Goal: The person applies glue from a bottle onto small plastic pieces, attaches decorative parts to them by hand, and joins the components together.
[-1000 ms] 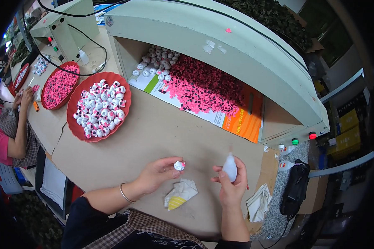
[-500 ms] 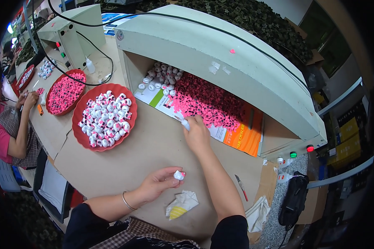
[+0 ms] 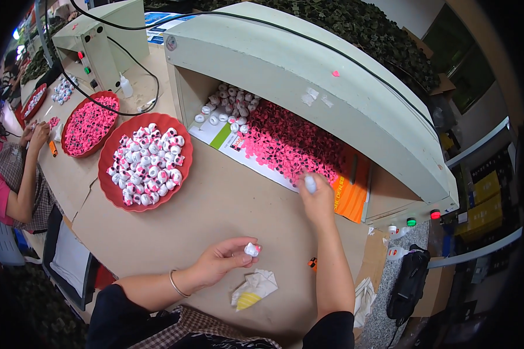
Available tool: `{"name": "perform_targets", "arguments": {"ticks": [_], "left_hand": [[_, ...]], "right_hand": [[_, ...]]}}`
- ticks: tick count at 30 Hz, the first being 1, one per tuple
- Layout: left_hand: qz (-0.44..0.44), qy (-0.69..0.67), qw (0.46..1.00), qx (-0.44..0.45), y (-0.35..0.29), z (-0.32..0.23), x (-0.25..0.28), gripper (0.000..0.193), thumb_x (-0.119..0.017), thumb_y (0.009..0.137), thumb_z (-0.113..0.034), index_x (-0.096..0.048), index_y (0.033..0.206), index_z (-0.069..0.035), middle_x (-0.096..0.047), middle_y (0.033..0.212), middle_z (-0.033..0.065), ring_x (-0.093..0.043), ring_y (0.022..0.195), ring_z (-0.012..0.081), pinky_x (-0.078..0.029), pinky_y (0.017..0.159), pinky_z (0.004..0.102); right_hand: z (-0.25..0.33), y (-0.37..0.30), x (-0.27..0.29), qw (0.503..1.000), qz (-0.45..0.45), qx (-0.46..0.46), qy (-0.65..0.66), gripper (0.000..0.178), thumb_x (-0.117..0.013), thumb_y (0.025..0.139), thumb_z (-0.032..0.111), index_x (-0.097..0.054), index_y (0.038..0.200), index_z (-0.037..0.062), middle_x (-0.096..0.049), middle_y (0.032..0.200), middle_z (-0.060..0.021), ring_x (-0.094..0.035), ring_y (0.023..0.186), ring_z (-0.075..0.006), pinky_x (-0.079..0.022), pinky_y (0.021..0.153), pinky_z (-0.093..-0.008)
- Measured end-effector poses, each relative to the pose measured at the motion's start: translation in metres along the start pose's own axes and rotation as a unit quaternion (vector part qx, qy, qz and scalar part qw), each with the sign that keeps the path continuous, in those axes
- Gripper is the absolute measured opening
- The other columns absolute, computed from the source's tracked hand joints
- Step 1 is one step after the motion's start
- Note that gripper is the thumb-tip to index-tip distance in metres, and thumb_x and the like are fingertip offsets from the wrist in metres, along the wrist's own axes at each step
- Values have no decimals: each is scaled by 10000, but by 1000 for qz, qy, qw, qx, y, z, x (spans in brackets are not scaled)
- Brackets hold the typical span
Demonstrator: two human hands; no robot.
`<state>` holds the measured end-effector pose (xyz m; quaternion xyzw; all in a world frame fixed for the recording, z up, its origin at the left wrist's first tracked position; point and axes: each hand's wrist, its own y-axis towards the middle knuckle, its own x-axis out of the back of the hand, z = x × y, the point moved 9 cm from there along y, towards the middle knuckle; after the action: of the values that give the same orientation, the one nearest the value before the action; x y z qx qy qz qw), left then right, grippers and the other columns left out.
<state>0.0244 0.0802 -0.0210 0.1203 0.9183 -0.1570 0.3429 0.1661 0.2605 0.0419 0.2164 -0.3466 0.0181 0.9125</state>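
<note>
My left hand (image 3: 224, 259) pinches a small white figure (image 3: 252, 249) with a pink bit on its side, above the table. In my right hand (image 3: 318, 200) is a small white squeeze bottle (image 3: 310, 185), held against the palm. The right fingertips, slightly blurred, are at the front edge of a heap of small pink pieces with dark spots (image 3: 291, 142); whether they pinch one I cannot tell. The heap lies on a printed sheet (image 3: 262, 169) inside a pale green open-fronted box (image 3: 244, 43). Several white figures (image 3: 233, 99) sit at the box's left end.
To the left stands a red bowl (image 3: 183, 171) of white-and-pink figures, beside a red bowl (image 3: 75, 152) of pink pieces. A folded cloth (image 3: 256, 289) lies near my left hand. An orange-and-black object (image 3: 312, 263) is beside my right forearm. A co-worker (image 3: 14, 192) sits at far left.
My right hand has moved right along the box's front to the pink heap's near right edge, and the bottle has swung upright. My left hand has stayed nearly still.
</note>
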Motion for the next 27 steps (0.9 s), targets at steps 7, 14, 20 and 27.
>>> {"name": "perform_targets", "arguments": {"ticks": [7,14,20,27], "left_hand": [[-6,-3,1000,2,0,2,-3,347,-503,828,-42,-452,1170,-54,-536,1043,52,-523,929,138,-427,804,262],[12,49,999,-21,0,-4,-3,355,-476,842,-39,-412,1192,-40,-507,1091,62,-510,945,136,-421,811,259],[46,97,994,-28,-1,-3,-22,355,-466,848,-33,-397,1196,-17,-494,1116,71,-500,956,127,-414,834,264],[71,165,982,-51,-4,2,-27,348,-470,842,-15,-420,1187,-15,-491,1127,70,-482,1000,126,-409,850,263]], "right_hand": [[-4,-11,-12,981,35,13,-189,183,-591,755,171,-563,850,17,-561,779,-131,-562,681,-246,-448,614,-325],[14,-72,18,921,96,-289,242,114,-593,765,87,-540,823,4,-553,696,-42,-535,555,-107,-431,466,-231],[59,-158,13,828,140,-287,461,84,-585,764,14,-544,835,-2,-547,695,-40,-548,597,-91,-454,493,-206],[63,-174,-12,820,125,-335,447,69,-568,766,-8,-528,821,-14,-562,697,-74,-551,582,-113,-462,477,-226]]}}
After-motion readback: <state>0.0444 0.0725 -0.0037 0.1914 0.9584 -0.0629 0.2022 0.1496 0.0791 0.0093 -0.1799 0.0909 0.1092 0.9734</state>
